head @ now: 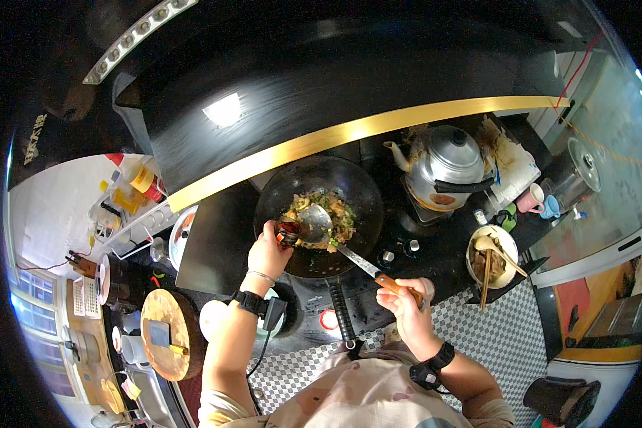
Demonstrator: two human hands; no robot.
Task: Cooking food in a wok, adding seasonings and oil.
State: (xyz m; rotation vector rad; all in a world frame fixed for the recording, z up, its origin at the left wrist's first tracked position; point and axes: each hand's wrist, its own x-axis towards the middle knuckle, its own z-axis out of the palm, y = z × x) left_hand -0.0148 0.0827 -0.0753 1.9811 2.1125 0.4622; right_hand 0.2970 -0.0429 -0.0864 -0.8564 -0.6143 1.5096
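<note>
My left hand [268, 253] grips a small dark jar [288, 231] with red on it, tilted over the left side of a black wok [372, 206]. Chopped food with green bits [342, 214] lies in the wok's bottom. In my right hand [406, 305] is the wooden handle of a metal ladle [315, 223]. The ladle's bowl hangs over or rests on the food; which one I cannot tell. Toward my body points the wok's black handle [341, 310]. Whether anything pours from the jar is unclear.
A metal kettle [444, 171] stands right of the wok. Further right, a bowl of food [473, 267] holds chopsticks and a spoon. A range hood with a gold edge [353, 131] hangs above. At left are a round chopping board [160, 315] with a cleaver [159, 334] and several bottles [123, 195].
</note>
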